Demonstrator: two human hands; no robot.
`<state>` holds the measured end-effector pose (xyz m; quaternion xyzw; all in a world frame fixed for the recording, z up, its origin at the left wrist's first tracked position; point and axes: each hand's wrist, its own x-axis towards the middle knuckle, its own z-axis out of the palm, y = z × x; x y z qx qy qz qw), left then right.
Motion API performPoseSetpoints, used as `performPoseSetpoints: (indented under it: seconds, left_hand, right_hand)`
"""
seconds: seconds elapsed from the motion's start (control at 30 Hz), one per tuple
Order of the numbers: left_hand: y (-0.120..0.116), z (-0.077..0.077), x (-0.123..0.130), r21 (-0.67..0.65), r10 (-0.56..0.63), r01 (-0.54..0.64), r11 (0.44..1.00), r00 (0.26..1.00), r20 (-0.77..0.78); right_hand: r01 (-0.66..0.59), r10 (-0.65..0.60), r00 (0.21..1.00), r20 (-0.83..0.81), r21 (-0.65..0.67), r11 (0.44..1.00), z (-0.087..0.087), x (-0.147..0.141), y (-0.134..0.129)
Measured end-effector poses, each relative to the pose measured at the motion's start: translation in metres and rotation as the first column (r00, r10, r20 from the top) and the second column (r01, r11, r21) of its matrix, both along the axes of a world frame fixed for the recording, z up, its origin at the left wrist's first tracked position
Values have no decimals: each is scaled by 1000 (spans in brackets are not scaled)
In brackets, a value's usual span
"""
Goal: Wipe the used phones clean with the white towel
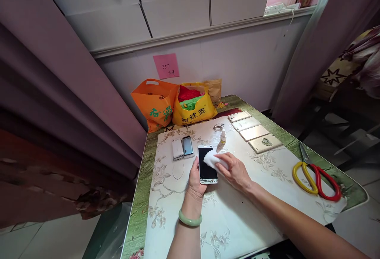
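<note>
A white smartphone [207, 174] with a dark screen lies in my left hand [195, 179], whose fingers close around its left side and back. A pale green bangle [190, 218] circles that wrist. My right hand [234, 170] pinches a white cloth or tissue [211, 158], which touches the upper right part of the screen. Beyond the phone stands a small white bottle [223, 137] with a yellowish label. Thin wire-like glasses or a coil [219, 126] lie behind the bottle; I cannot tell which.
Several gold and silver phones [253, 133] lie in a row at right. More phones [187, 147] sit at left. Scissors [317, 178] with yellow and red handles rest near the right edge. An orange bag [156, 102] and a yellow bag [194, 112] stand against the wall.
</note>
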<state>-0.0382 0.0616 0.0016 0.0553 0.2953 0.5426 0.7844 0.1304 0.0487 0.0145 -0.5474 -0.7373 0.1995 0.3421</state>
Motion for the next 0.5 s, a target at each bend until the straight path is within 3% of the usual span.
performPoseSetpoints:
  seconds: [0.13, 0.23, 0.37, 0.5]
  left_hand:
    - [-2, -1, 0, 30, -111, 112, 993, 994, -7]
    - [-4, -1, 0, 18, -165, 165, 986, 986, 14]
    - [-3, -6, 1, -20, -54, 53, 998, 998, -39]
    - [-2, -4, 5, -18, -76, 75, 997, 993, -85]
  right_hand:
    - [-219, 209, 964, 161, 45, 975, 0, -6, -35]
    - [-298, 269, 937, 224, 111, 948, 9, -13, -39]
    - [-158, 119, 959, 259, 139, 978, 22, -19, -8]
    - [73, -92, 960, 264, 84, 994, 31, -18, 31]
